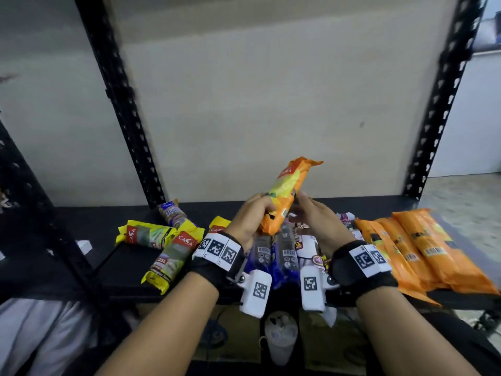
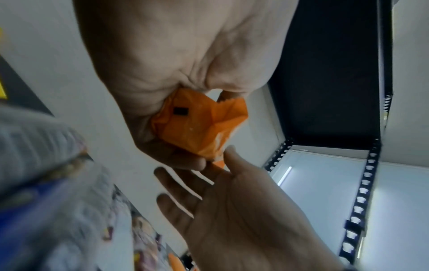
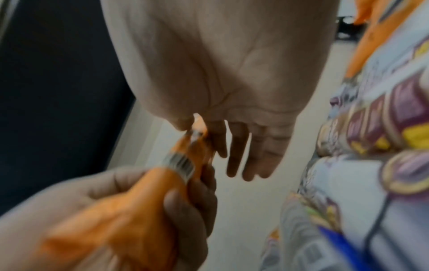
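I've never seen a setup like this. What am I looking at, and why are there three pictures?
There is no machine here: these are a person's two bare hands, filmed by three cameras. The wide picture comes from a camera on the head, looking down. The other two come from the white cameras strapped at each wrist, looking along the palm towards the fingers.

The left hand grips an orange packet, held up on a slant. The right hand is open, fingers straight, close beside it.

Below them is a black shelf. It holds yellow packets on the left, blue and white packets in the middle, and stacked orange packets on the right.
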